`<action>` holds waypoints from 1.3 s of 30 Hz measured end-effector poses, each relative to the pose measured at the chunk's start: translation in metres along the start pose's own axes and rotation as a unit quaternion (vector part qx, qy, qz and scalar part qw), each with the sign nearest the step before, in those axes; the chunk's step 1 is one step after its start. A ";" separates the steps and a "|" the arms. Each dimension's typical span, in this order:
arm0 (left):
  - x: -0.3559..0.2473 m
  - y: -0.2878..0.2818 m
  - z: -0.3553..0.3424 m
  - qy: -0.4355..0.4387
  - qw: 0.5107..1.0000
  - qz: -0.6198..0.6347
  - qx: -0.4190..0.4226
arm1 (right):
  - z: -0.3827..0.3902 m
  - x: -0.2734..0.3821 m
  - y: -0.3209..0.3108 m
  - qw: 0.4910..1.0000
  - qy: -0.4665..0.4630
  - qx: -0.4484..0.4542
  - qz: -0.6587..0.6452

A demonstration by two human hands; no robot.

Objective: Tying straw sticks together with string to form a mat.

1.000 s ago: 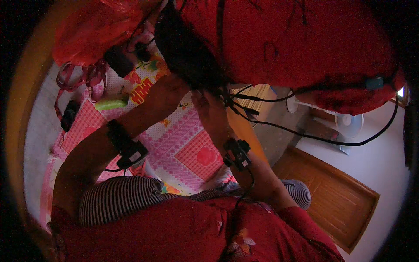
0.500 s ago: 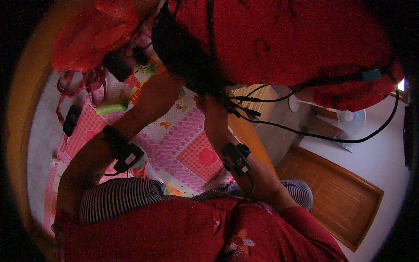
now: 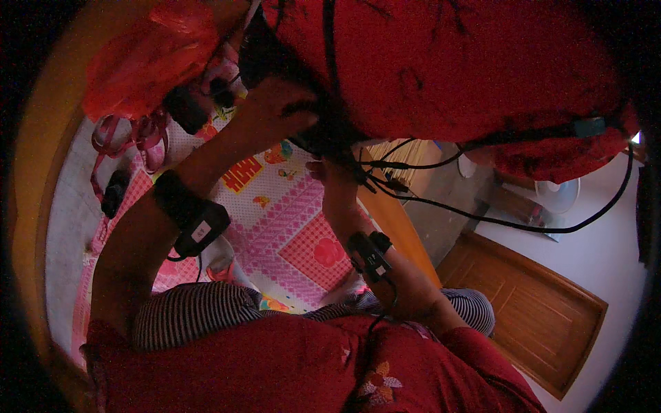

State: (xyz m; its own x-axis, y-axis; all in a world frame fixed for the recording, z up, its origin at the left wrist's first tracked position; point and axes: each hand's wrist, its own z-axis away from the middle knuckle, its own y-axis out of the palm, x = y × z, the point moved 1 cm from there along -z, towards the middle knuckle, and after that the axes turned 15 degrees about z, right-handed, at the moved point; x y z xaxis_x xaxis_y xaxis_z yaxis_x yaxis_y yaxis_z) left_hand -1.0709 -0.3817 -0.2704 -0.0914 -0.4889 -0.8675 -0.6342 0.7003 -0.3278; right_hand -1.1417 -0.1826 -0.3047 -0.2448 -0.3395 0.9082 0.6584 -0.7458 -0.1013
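Patterned cloth (image 3: 275, 230) below; black material (image 3: 337, 122) slants down-right past your half-curled left hand (image 3: 284, 109); right hand (image 3: 337, 180) opening, both grips unclear.

1 view: head cam, left of 2 fisheyes. Sits above the patterned sheet (image 3: 275, 224), faces down at it, close range; left hand (image 3: 279, 110), right hand (image 3: 339, 187) between lens and sheet.
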 end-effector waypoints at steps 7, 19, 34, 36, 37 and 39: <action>0.001 -0.001 0.004 0.137 0.980 -0.051 0.134 | -0.003 -0.011 0.001 1.000 -0.014 -0.004 0.001; 0.005 0.018 -0.005 0.154 0.942 0.001 0.298 | 0.003 -0.017 -0.008 0.995 -0.058 -0.017 0.079; 0.028 0.031 0.005 0.172 0.950 -0.056 0.253 | 0.003 0.002 -0.006 0.998 0.027 0.040 -0.035; 0.039 0.026 0.011 0.165 0.952 -0.038 0.255 | 0.004 0.003 0.002 0.998 0.043 0.035 -0.022; 0.035 0.023 0.005 0.141 0.951 -0.035 0.274 | 0.004 0.007 0.001 0.998 0.056 0.021 -0.010; 0.022 0.019 -0.002 0.120 0.948 -0.033 0.293 | -0.004 0.003 -0.011 0.996 0.075 0.032 0.038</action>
State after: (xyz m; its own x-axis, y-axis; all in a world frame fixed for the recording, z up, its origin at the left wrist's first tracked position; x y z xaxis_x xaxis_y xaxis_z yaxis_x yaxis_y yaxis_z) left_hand -1.0859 -0.3800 -0.2947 -0.2829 -0.5963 -0.7513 -0.1153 0.7987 -0.5905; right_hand -1.1521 -0.1779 -0.3026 -0.2936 -0.4784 0.8276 0.7223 -0.6782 -0.1358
